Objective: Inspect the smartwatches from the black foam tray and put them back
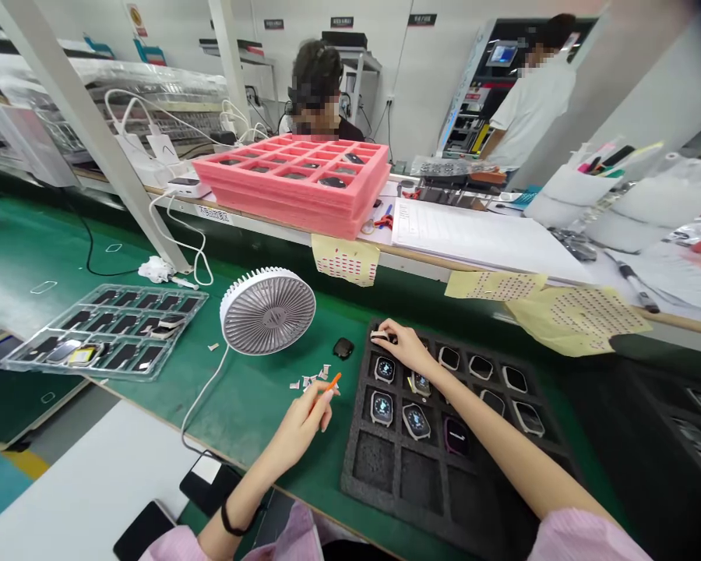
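Note:
My left hand [308, 417] is closed around a thin orange stick-like tool [332, 382], just above the green bench. Close beyond its fingers lie several small pale pieces [311, 381] and a dark, rounded-square part [343, 347]. At the far left corner of the black foam tray [350, 475], my right hand [402, 347] pinches a smartwatch case [379, 336], partly covered by the fingers. Several smartwatches sit in the tray's compartments; a lit smartwatch [382, 407] is among them. My right forearm passes over the tray and hides some compartments.
A white fan [272, 312] stands left of the tray. Farther left is a clear plastic tray [152, 366] with dark parts. Pink foam trays [292, 199], papers [479, 238] and pen cups [572, 195] occupy the shelf. One person [315, 89] sits opposite; another [537, 93] stands behind.

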A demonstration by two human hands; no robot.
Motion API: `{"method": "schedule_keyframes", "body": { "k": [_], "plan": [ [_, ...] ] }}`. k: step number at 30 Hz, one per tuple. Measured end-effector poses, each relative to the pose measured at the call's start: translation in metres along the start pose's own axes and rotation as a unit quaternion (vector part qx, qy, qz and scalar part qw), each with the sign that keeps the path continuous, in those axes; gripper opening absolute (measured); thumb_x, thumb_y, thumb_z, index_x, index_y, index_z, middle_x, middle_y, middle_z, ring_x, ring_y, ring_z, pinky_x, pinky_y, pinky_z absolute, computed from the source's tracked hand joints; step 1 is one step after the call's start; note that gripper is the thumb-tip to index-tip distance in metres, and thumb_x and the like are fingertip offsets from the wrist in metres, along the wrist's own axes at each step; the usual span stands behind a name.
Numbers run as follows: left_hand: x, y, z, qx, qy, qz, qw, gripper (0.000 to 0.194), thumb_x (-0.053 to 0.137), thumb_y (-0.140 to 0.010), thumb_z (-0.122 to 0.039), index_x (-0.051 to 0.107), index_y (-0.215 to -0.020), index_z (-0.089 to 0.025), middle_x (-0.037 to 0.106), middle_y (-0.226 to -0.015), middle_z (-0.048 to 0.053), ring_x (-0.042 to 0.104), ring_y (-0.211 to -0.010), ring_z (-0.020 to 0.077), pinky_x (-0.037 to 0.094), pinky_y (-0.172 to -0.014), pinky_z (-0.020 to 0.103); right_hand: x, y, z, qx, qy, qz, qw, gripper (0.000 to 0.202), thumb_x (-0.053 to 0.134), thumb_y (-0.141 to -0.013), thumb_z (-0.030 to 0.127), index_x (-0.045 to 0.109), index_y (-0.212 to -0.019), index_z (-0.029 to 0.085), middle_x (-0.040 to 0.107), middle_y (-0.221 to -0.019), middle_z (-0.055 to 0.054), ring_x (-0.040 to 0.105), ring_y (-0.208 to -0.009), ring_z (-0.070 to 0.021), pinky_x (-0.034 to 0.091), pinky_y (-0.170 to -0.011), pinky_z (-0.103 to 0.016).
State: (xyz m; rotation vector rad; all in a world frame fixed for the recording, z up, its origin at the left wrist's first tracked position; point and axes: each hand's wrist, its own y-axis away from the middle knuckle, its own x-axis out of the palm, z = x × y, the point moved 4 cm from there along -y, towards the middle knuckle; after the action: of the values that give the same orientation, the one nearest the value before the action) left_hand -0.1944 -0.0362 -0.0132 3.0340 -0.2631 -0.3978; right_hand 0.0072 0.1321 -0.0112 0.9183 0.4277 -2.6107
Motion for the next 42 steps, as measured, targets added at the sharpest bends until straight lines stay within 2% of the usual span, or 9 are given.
{"method": "schedule_keyframes", "body": {
  "k": [4,8,12,21,27,34,37,40,42],
  "plan": [
    [0.009,-0.006,-0.009,0.0,0.081,0.018,0.997,0.034,0.034,-0.092,-0.052,0.044,-0.092,-0.019,0.041,-0.05,-0.009,0.027,-0.041,0.0078,0.025,-0.045,0.02,0.004,0.009,0.026,0.017,-0.15,-0.01,0.989,0.03,0.054,-0.083,0.047,0.058,-0.096,0.02,0.068,-0.09,-0.006,0.063,-0.077,-0.0177,0.047,-0.068,-0.029],
    [0.02,-0.013,-0.024,-0.023,0.162,0.034,0.986,0.041,0.039,-0.087,-0.06,0.046,-0.085,-0.019,0.038,-0.05,-0.009,0.022,-0.038,0.0062,0.019,-0.037,0.018,0.021,0.026,0.06,0.115,-0.464,0.032,0.878,0.03,0.069,-0.074,0.043,0.064,-0.093,0.02,0.061,-0.071,0.001,0.055,-0.059,-0.0123,0.043,-0.057,-0.025],
    [0.026,-0.016,-0.036,-0.03,0.181,0.028,0.983,0.044,0.04,-0.086,-0.061,0.05,-0.083,-0.018,0.039,-0.048,-0.009,0.024,-0.036,0.0057,0.019,-0.035,0.018,0.035,0.042,0.086,0.159,-0.549,0.058,0.818,0.026,0.073,-0.074,0.039,0.062,-0.083,0.018,0.046,-0.053,0.006,0.038,-0.044,-0.0068,0.029,-0.043,-0.02],
    [0.028,-0.014,-0.038,-0.028,0.181,0.045,0.982,0.044,0.04,-0.088,-0.057,0.053,-0.08,-0.016,0.042,-0.043,-0.008,0.024,-0.032,0.0047,0.02,-0.036,0.018,0.04,0.049,0.098,0.154,-0.585,0.092,0.791,0.029,0.067,-0.081,0.04,0.049,-0.072,0.019,0.038,-0.051,0.009,0.025,-0.039,-0.0036,0.024,-0.037,-0.017],
    [0.024,-0.017,-0.042,-0.025,0.178,0.049,0.983,0.045,0.042,-0.086,-0.058,0.055,-0.079,-0.015,0.045,-0.04,-0.007,0.025,-0.029,0.0043,0.018,-0.034,0.018,0.041,0.049,0.099,0.165,-0.573,0.079,0.799,0.032,0.073,-0.075,0.041,0.049,-0.075,0.018,0.04,-0.049,0.01,0.027,-0.036,-0.0023,0.025,-0.035,-0.014],
    [0.027,-0.017,-0.044,-0.016,0.222,0.046,0.974,0.047,0.047,-0.083,-0.06,0.053,-0.074,-0.015,0.048,-0.04,-0.006,0.022,-0.028,0.0028,0.014,-0.033,0.019,0.053,0.053,0.111,0.186,-0.667,0.122,0.711,0.041,0.075,-0.071,0.043,0.042,-0.067,0.02,0.041,-0.049,0.013,0.013,-0.029,0.0007,0.035,-0.032,-0.014],
    [0.03,-0.017,-0.043,-0.009,0.237,0.041,0.971,0.047,0.047,-0.083,-0.061,0.053,-0.074,-0.015,0.047,-0.04,-0.006,0.022,-0.028,0.0027,0.013,-0.033,0.018,0.058,0.054,0.11,0.199,-0.683,0.13,0.69,0.04,0.075,-0.071,0.041,0.041,-0.067,0.02,0.038,-0.046,0.014,0.013,-0.029,-0.0002,0.037,-0.033,-0.014],
    [0.029,-0.02,-0.041,-0.016,0.239,0.033,0.97,0.048,0.047,-0.082,-0.062,0.052,-0.072,-0.016,0.046,-0.038,-0.007,0.022,-0.027,0.0026,0.013,-0.032,0.018,0.057,0.053,0.106,0.201,-0.678,0.111,0.698,0.042,0.075,-0.071,0.043,0.04,-0.064,0.02,0.033,-0.042,0.014,0.014,-0.029,-0.0005,0.036,-0.035,-0.015],
    [0.026,-0.024,-0.04,-0.021,0.233,0.012,0.972,0.05,0.047,-0.081,-0.065,0.051,-0.071,-0.016,0.043,-0.037,-0.008,0.021,-0.027,0.0027,0.013,-0.032,0.018,0.054,0.052,0.104,0.191,-0.659,0.073,0.724,0.039,0.074,-0.071,0.042,0.043,-0.066,0.019,0.036,-0.043,0.013,0.016,-0.029,0.0001,0.031,-0.034,-0.015]
  ]
}}
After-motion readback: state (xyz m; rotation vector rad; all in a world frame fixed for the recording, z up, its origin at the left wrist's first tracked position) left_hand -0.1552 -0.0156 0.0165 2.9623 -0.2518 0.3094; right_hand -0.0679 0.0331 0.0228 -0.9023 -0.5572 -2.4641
